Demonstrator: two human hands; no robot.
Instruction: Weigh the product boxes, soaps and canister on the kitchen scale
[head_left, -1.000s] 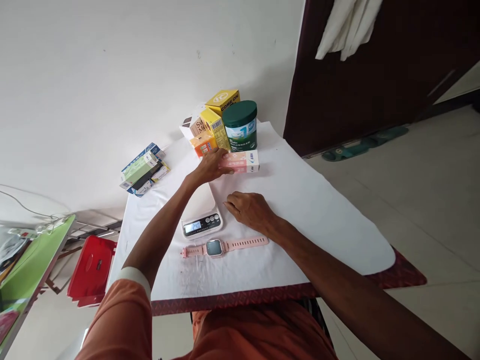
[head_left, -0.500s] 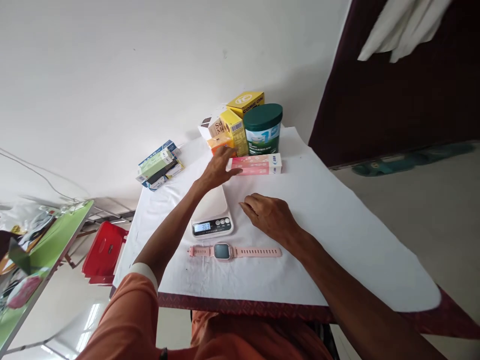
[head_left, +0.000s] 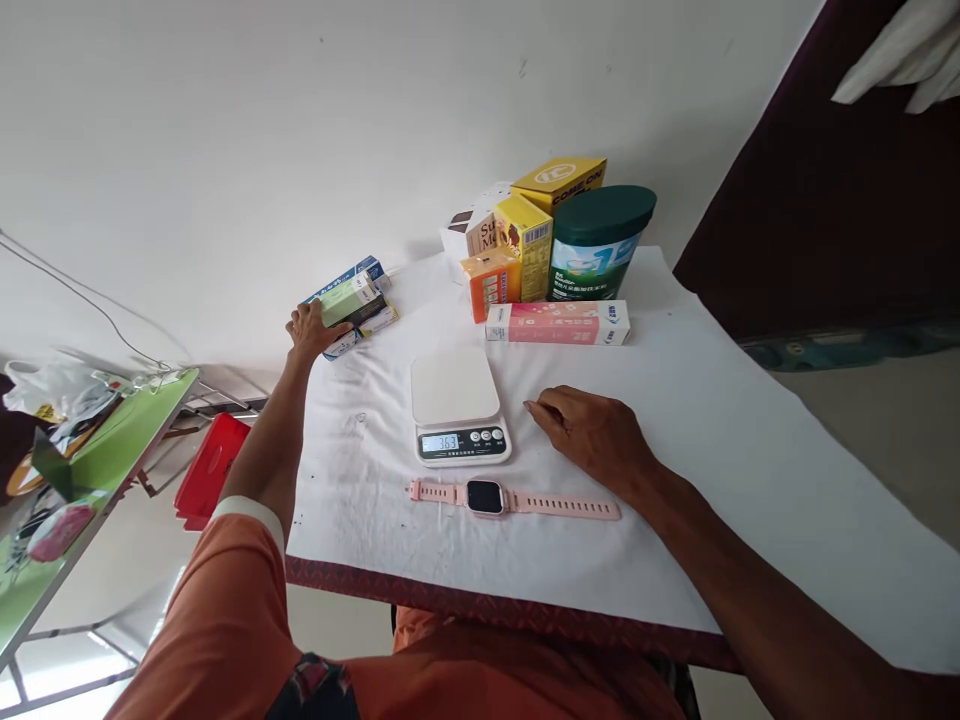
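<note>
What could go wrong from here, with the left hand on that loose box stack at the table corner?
1. The box stack is loosely piled right at the table's left edge. With the left hand on its outer end, pulling one box could tip the others off.
2. The scale reads 363 with a bare platform, so the next weighing may be off unless it is zeroed.
3. The watch lies just beside the right hand and its forearm, which could sweep it toward the front edge.
</note>
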